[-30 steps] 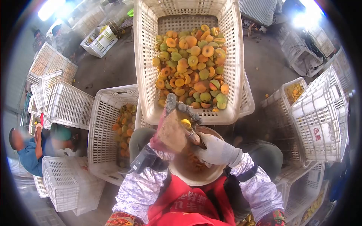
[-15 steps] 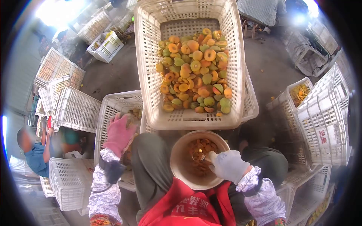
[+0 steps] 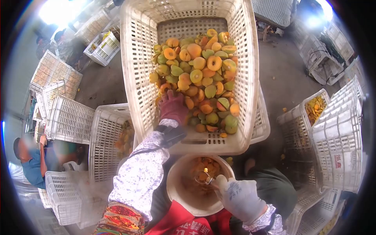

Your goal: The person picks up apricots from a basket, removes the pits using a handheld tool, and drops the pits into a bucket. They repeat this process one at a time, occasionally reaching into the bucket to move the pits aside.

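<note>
My left hand (image 3: pixel 173 107), in a dark pink glove, reaches into a white plastic crate (image 3: pixel 129 74) in front of me. Its fingers are slightly apart, resting on the near left side of a heap of apricots (image 3: pixel 210 91), many of them halved. Whether a fruit is under the fingertips is hidden. In a light grey glove, my right hand (image 3: pixel 239 197) is closed round the handle of a small loop-ended metal tool (image 3: pixel 203 177). The loop is over a round white bucket (image 3: pixel 174 196) between my legs, with brownish-orange pieces (image 3: pixel 201 166) inside.
Left of my knees stands another white crate (image 3: pixel 94 145) with some fruit pieces in it. Stacked crates (image 3: pixel 70 117) fill the left side, near a person in a blue shirt (image 3: pixel 33 168). On the right, more crates (image 3: pixel 337 145) lean together, one with orange fruit (image 3: pixel 315 107).
My left hand has moved from above the left crate to the apricots in the front crate. My right hand stays at the bucket with the tool. The view has shifted slightly.
</note>
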Motion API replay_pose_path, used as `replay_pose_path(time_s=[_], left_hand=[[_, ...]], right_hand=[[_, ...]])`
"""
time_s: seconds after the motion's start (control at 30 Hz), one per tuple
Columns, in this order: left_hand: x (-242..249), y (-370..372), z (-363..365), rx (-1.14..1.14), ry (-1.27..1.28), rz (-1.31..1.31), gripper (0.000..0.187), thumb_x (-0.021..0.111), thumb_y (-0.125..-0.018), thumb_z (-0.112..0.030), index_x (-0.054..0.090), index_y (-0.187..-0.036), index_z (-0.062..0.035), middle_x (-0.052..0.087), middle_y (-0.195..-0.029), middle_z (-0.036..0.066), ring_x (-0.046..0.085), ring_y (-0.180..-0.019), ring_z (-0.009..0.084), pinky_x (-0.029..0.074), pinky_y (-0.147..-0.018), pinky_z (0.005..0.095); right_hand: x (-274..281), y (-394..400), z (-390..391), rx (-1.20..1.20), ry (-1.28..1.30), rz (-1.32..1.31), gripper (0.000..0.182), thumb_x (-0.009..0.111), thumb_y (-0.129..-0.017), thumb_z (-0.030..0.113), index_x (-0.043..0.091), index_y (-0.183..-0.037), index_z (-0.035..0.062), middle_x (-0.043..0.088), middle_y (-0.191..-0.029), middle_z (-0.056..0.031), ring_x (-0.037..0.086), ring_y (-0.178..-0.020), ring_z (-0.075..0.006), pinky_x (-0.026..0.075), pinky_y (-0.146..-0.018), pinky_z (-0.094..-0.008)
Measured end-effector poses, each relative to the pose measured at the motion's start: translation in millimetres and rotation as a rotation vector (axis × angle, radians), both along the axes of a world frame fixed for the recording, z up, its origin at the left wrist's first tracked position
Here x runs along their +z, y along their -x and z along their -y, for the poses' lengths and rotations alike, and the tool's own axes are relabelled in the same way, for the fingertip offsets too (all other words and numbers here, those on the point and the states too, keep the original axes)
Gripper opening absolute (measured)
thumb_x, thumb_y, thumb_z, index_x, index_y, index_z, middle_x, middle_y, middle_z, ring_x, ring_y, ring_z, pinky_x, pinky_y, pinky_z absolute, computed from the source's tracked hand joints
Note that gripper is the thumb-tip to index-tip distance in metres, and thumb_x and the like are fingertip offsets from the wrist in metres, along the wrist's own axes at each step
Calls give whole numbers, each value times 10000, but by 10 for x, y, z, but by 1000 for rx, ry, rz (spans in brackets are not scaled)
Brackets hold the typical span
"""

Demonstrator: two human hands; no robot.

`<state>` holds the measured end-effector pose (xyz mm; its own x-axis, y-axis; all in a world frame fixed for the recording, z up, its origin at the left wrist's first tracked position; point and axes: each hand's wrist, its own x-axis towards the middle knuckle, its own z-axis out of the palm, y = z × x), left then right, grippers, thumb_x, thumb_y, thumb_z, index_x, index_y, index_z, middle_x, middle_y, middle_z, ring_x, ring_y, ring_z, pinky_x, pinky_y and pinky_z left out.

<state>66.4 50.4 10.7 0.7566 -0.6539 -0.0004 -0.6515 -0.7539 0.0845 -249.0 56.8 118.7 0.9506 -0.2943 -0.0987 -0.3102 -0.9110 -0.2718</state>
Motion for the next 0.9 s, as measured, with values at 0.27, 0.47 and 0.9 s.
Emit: replay_pose_path(time_s=[0.27, 0.47, 0.9], left_hand=[[1112, 118, -529, -27, 98, -245, 434, 631, -817, -266, 579, -1189, -49, 640, -1085, 174, 538, -1139, 334, 402, -1009, 392], [1726, -95, -1750, -220, -189, 157, 411, 695, -761, -277, 617, -1078, -28, 624, -1088, 177, 568, -1086, 364, 433, -972, 424], [631, -313, 355, -340, 30, 40, 619, 654, -813, -349, 475, -1345, -86, 446, -1393, 215, 496, -1207, 415, 420, -1017, 442]], right_hand=[[-92, 25, 32, -16, -2, 186, 119, 591, -844, 227, 536, -888, 130, 582, -599, -26, 598, -472, -207, 418, -399, -357], [114, 68, -19, 9, 34, 146, 186, 649, -847, 284, 565, -888, 123, 600, -611, -62, 614, -506, -254, 439, -461, -374], [72, 12, 82, -28, -96, 90, 121, 584, -854, 231, 517, -897, 141, 553, -630, -15, 585, -478, -188, 378, -394, -353]])
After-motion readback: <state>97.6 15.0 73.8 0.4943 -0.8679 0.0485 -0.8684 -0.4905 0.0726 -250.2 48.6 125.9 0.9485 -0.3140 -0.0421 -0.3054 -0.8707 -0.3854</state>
